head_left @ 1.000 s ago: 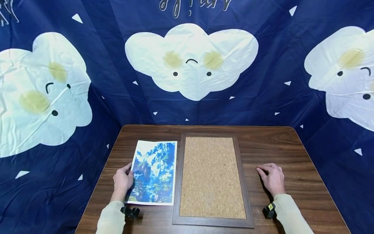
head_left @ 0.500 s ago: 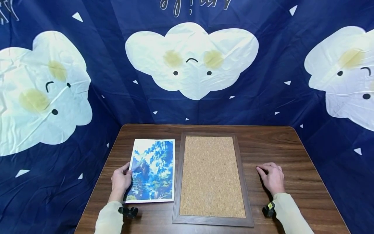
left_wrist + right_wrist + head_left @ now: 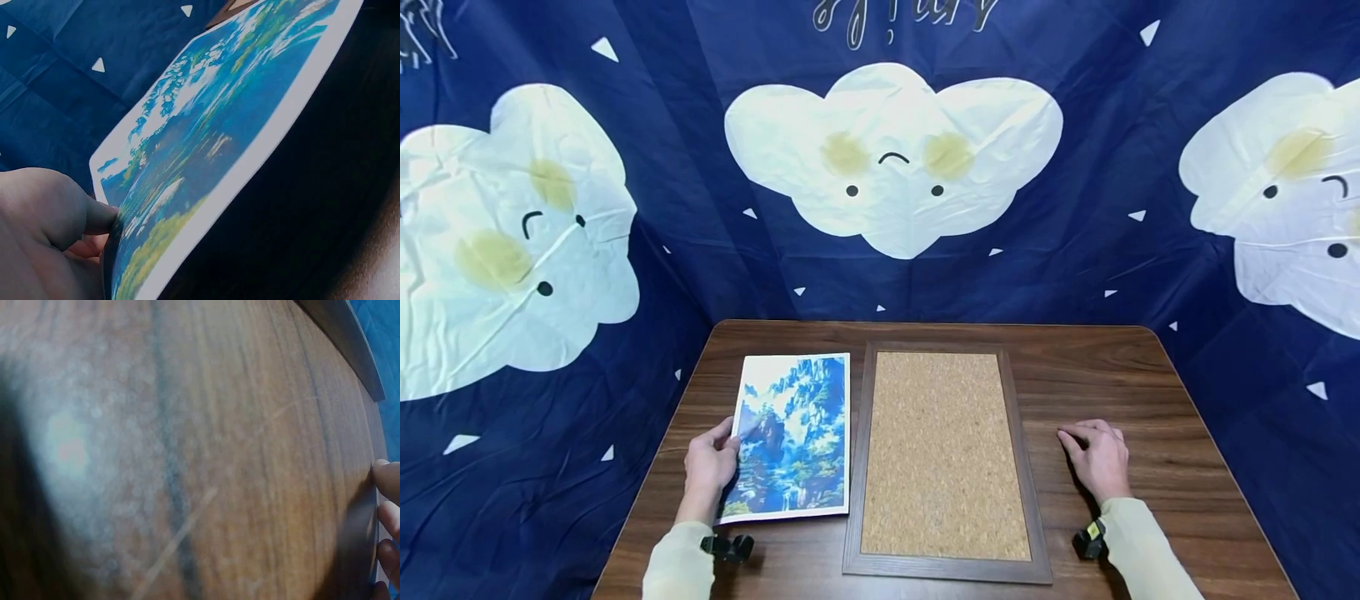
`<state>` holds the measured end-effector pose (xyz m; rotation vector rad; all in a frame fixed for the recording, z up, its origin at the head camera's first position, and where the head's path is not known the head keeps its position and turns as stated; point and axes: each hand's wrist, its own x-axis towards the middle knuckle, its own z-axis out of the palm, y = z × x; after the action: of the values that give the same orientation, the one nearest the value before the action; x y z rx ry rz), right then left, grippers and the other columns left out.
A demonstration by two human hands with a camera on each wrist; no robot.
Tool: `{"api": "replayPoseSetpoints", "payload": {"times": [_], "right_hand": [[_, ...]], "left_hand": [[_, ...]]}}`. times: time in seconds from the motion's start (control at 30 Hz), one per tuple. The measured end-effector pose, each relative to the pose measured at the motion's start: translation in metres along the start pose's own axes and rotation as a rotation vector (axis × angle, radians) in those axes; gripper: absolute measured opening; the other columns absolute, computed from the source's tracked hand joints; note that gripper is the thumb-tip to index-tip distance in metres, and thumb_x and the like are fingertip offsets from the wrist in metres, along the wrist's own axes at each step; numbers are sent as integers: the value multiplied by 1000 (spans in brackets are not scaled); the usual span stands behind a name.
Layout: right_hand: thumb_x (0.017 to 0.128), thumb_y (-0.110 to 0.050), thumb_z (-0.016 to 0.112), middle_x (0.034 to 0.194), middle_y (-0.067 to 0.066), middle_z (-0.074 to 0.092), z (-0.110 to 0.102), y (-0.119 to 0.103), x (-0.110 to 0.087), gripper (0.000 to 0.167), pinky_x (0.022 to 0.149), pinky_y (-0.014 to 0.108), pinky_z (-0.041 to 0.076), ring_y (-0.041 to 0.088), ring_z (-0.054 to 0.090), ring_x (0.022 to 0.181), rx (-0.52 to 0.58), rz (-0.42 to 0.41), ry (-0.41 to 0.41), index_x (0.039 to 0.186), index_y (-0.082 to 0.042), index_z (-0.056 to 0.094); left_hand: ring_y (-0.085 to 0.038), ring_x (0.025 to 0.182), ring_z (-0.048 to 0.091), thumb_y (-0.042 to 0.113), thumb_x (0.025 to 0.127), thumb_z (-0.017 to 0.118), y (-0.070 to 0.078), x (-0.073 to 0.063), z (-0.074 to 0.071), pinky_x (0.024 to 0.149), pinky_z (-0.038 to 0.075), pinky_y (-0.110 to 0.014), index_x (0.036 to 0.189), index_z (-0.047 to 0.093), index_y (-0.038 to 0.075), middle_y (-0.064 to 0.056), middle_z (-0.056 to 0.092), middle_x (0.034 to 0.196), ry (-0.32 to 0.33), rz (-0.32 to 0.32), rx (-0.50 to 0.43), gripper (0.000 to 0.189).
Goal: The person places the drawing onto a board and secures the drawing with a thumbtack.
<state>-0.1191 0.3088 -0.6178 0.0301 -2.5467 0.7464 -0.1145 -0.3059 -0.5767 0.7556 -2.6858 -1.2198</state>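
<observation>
A printed blue landscape picture [image 3: 793, 433], with mountains, clouds and a white border, is at the left of the table. My left hand [image 3: 710, 467] grips its left edge, the thumb [image 3: 100, 217] on the printed face and the other fingers mostly hidden behind. In the left wrist view the sheet [image 3: 206, 131] slants up, with a dark gap beneath it. Right of the sheet lies a cork board [image 3: 947, 450] in a brown wooden frame. Beyond the board my right hand [image 3: 1097, 458] rests on the table with fingers loosely curled, holding nothing; its fingertips [image 3: 389, 515] show at the view's edge.
The brown wood-grain table [image 3: 1082, 367] carries the board and both hands. Dark blue cloth [image 3: 887, 283] with white clouds and small triangles hangs around the back and sides. A small black device sits on each wrist, the left one [image 3: 727, 547] near the sheet's lower edge.
My left hand has shifted slightly left with the picture. The sheet's lower right corner has come up, and its top left corner has moved left and away from me. My right hand stays put.
</observation>
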Motion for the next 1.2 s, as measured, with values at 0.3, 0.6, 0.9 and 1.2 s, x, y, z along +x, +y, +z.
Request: {"api": "replayPoseSetpoints", "payload": {"times": [0.3,0.6,0.9,1.2], "right_hand": [[82,-2,87,91,18,74,1,1,-3,10,81,52,43,40,65,90,1,-4,11,90,0,83],[82,-2,87,91,17,74,2,3,-2,9,80,50,42,39,65,90,-3,-5,16,90,-1,83],[82,-2,87,92,17,74,3,4,-1,8,81,51,43,39,65,90,-8,-3,17,89,-1,83],[81,-3,87,91,18,73,2,3,0,8,79,51,43,40,64,89,-10,-14,23,88,-1,83]], "left_hand": [[-36,102,64,9,103,60,5,-7,2,85,44,-45,146,63,6,-24,73,114,-2,20,-20,43],[-33,103,63,8,104,59,7,-8,10,83,44,-38,148,61,7,-24,71,124,-32,-16,-68,44],[-28,100,63,6,104,60,12,-10,13,77,44,-28,148,60,6,-25,70,127,-45,-13,-99,44],[-16,84,61,5,102,63,14,-16,18,69,44,-21,145,63,4,-23,74,113,-37,43,-110,43]]}}
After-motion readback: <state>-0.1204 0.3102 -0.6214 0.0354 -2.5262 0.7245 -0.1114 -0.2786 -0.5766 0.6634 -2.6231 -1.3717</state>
